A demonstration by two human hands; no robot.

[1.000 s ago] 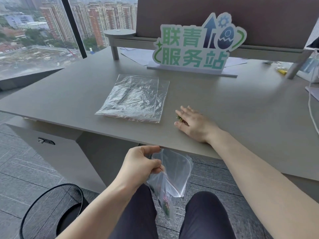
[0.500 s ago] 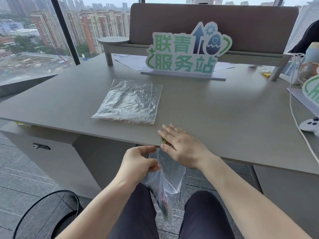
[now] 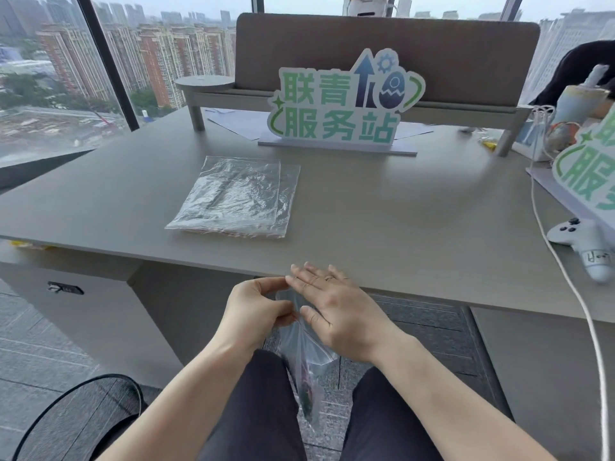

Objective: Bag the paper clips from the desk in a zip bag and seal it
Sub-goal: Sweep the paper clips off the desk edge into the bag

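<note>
Below the desk's front edge, my left hand [image 3: 258, 312] pinches the top rim of a clear zip bag [image 3: 307, 357] that hangs down between my knees. Coloured paper clips [image 3: 307, 395] show dimly through the plastic near its bottom. My right hand [image 3: 336, 309] is flat, fingers spread, palm down over the bag's mouth, just off the edge of the grey desk [image 3: 382, 214]. Whether clips lie under that palm is hidden. No loose clips show on the desk.
A stack of spare clear zip bags [image 3: 238, 197] lies on the desk's left half. A green-lettered sign [image 3: 342, 104] stands at the back. On the right are a white game controller [image 3: 580, 242], a white cable [image 3: 545, 241] and a second sign [image 3: 589, 171].
My right hand slid from the desktop back over the front edge to the bag's mouth. The clips it covered on the desk are no longer visible. My left hand raised the bag slightly.
</note>
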